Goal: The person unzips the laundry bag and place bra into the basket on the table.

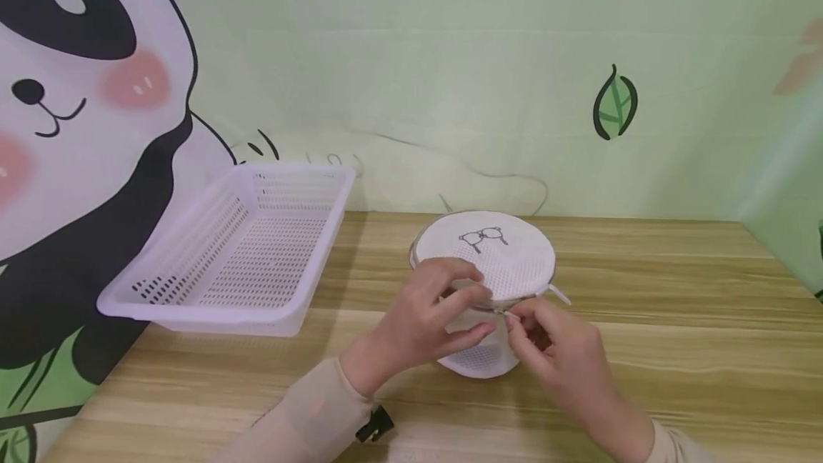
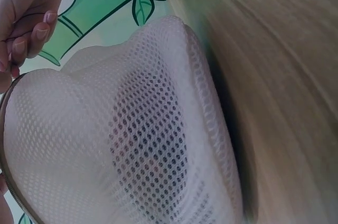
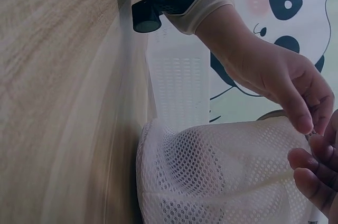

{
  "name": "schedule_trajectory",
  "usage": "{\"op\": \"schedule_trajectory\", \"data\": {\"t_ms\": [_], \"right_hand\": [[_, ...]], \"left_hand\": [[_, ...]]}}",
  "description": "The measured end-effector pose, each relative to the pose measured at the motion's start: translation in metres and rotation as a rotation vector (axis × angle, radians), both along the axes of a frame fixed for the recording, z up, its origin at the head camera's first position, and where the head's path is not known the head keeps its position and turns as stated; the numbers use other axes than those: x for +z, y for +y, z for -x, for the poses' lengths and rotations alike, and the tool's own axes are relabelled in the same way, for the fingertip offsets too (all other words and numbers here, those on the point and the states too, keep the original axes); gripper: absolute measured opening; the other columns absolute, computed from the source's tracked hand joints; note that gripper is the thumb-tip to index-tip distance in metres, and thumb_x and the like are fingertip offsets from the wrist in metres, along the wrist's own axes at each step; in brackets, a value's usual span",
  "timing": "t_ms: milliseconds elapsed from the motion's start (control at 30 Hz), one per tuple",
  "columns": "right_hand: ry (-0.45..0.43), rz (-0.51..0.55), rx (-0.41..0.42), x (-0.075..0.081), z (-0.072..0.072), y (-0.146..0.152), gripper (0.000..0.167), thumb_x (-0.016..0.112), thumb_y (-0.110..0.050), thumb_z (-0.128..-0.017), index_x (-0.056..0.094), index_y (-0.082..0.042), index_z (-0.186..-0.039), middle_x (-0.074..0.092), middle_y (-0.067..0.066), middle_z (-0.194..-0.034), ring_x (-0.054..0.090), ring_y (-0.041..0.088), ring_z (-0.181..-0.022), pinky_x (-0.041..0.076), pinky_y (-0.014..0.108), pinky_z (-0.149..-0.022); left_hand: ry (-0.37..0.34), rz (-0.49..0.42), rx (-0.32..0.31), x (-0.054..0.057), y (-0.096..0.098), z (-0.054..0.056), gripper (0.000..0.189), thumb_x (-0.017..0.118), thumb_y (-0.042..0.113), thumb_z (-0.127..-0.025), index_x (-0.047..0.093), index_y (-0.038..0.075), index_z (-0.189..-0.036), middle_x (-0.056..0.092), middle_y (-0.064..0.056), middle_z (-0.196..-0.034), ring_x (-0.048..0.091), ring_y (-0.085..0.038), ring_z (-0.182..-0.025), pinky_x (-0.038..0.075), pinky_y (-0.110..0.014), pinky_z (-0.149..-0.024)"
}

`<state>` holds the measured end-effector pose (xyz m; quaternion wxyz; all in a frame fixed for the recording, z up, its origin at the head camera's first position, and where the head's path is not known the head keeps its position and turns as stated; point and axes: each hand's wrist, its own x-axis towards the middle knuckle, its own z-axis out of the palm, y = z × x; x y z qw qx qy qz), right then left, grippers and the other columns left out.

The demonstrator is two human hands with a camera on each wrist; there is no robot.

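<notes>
Head view: towards half past four on the worktop (image 1: 694, 327), the bag's (image 1: 511, 274) zip (image 1: 499, 311) is pinched by the right hand (image 1: 566, 352); whether the left hand (image 1: 427, 316) grips cannot be told. Left wrist: the nine-o'clock rim (image 2: 18, 198) should be held. Right wrist: soft, light mesh (image 3: 237, 176) is suggested.

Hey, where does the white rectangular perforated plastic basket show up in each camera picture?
Head view: the basket is left of centre.
Left wrist view: not in it.
Right wrist view: upper middle, just above the white cylindrical mesh bag in the picture.
Shared landmark: that bag, in all three.
</notes>
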<state>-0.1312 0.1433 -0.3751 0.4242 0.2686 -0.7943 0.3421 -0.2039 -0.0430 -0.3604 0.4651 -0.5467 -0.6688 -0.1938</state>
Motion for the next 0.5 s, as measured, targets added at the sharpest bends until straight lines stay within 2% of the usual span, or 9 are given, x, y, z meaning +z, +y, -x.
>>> {"op": "schedule_trajectory", "data": {"t_ms": [200, 500], "right_hand": [[-0.036, 0.007, 0.021, -0.001, -0.001, -0.002, 0.02, 0.066, 0.008, -0.071, 0.061, -0.008, -0.08, 0.059, -0.007, -0.065, 0.049, -0.005, -0.057, 0.043, 0.007, -0.049], [-0.049, -0.014, 0.001, -0.001, -0.002, -0.003, 0.019, 0.067, 0.006, -0.071, 0.061, -0.01, -0.079, 0.061, -0.008, -0.064, 0.051, -0.007, -0.057, 0.044, 0.007, -0.05]], "left_hand": [[0.013, -0.007, 0.021, -0.005, 0.001, 0.002, 0.031, 0.083, 0.023, -0.072, 0.064, 0.01, -0.094, 0.062, -0.005, -0.1, 0.061, -0.016, -0.093, 0.052, -0.028, -0.089], [0.03, -0.029, 0.039, -0.011, 0.002, 0.005, 0.021, 0.077, 0.022, -0.077, 0.066, 0.011, -0.091, 0.063, -0.004, -0.098, 0.063, -0.017, -0.094, 0.052, -0.028, -0.09]]}}
